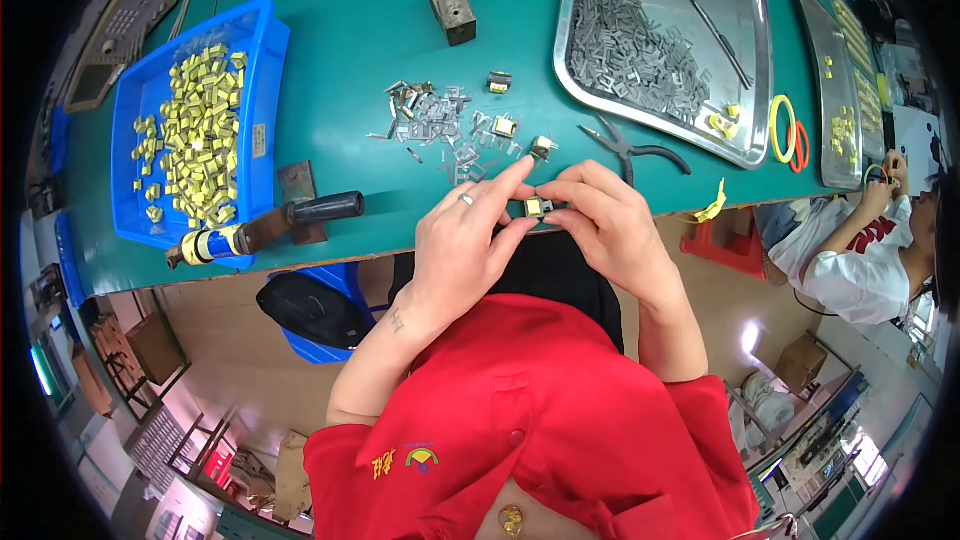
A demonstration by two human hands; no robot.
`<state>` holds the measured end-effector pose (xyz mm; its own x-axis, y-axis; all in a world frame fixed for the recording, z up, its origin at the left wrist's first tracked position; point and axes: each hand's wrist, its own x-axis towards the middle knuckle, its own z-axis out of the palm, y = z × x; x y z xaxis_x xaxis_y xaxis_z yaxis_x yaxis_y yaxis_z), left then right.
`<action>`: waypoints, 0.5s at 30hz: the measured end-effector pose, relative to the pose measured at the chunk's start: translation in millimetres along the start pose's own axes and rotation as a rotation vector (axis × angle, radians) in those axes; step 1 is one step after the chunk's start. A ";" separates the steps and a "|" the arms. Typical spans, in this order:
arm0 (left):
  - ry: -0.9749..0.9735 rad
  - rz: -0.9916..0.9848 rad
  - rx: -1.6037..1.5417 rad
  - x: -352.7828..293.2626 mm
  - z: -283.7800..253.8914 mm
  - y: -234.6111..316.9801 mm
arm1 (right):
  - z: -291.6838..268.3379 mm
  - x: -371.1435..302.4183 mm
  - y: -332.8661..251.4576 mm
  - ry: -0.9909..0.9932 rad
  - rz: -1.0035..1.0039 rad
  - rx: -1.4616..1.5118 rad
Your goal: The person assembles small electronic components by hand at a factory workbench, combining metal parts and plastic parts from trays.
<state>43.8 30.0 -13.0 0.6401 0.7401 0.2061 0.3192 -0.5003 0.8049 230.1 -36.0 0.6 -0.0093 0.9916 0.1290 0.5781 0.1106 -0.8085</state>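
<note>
- The small yellow-wrapped coil part [537,207] is between the fingertips of both hands, close in front of the red shirt, by the near edge of the green table [350,60].
- The left hand [465,230] pinches its left side with the thumb low; how its other fingers bear on the part is partly hidden.
- The right hand [605,220] closes thumb and forefinger on the right side, so the 2 hands meet at this 1 piece.
- It looks light enough for 1 pinch; its grey metal is likely stiff and rather slick.
- The yellow wrap probably gives a little and could scuff, so the metal sides seem the better hold, with light, even pressure.
- Loose thin metal pieces [430,115] lie just beyond the left hand; they may bend if squeezed, and their edges may be sharp.
- Another coil part [541,147] sits near the left forefinger.
- Pliers [628,148] lie beyond the right hand, near the metal tray [740,0].
- At left, a blue bin [268,70] holds many yellow pieces [205,130].
</note>
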 end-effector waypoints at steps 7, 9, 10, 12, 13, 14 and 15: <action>0.010 -0.010 0.002 2.2 1.3 -0.4 | 1.2 0.5 1.9 0.013 -0.017 -0.028; 0.018 -0.007 0.020 0.4 2.5 -0.2 | 3.0 -0.6 2.8 0.034 -0.027 -0.025; 0.027 -0.004 0.037 -0.3 3.4 0.1 | 3.8 -1.0 2.2 0.035 -0.028 -0.025; 0.043 -0.016 0.055 -4.0 6.2 0.1 | 6.8 -3.3 -1.8 0.068 0.028 0.049; 0.060 -0.028 0.073 -5.0 7.2 0.6 | 6.6 -3.9 -4.9 0.068 0.027 0.048; 0.061 -0.028 0.075 -5.8 7.9 1.5 | 5.9 -4.2 -8.7 0.069 0.101 0.143; 0.070 -0.029 0.102 -6.2 8.6 2.4 | 5.7 -4.8 -11.2 0.069 0.175 0.239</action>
<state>46.6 20.4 -17.1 0.5802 0.7829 0.2245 0.4089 -0.5184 0.7510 219.0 -41.6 5.7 0.1333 0.9910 0.0079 0.3578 -0.0407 -0.9329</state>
